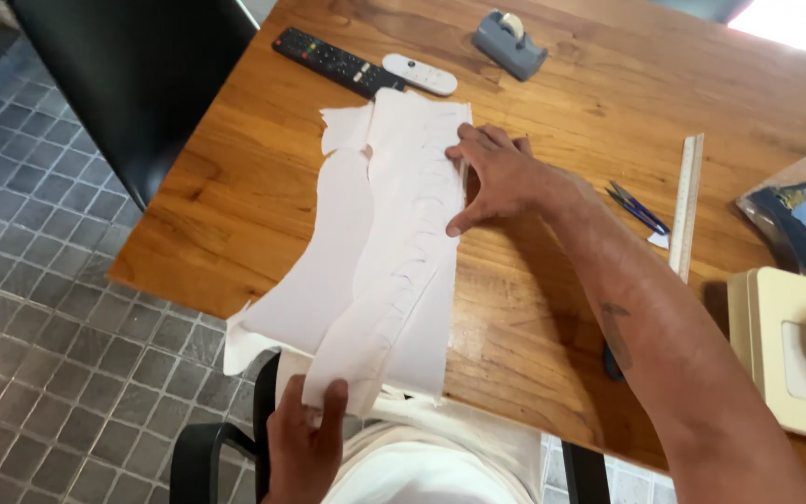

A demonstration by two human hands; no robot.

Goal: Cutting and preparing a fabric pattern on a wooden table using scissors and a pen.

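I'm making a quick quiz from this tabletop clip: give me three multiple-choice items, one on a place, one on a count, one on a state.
1. Where is the grey tape dispenser?
A. at the table's far side, beyond the remotes
B. on the floor
C. on the cream box

2. How many remote controls lie on the wooden table?
A. none
B. two
C. five

3. What is the left hand doing?
A. lying flat on the ruler
B. pinching the near end of the white paper strips
C. holding the pen

Answers:
1 A: it sits far off, right of the black remote and white remote.
2 B: one black, one white.
3 B: its thumb lies on the paper end, while the right hand presses the paper's edge.
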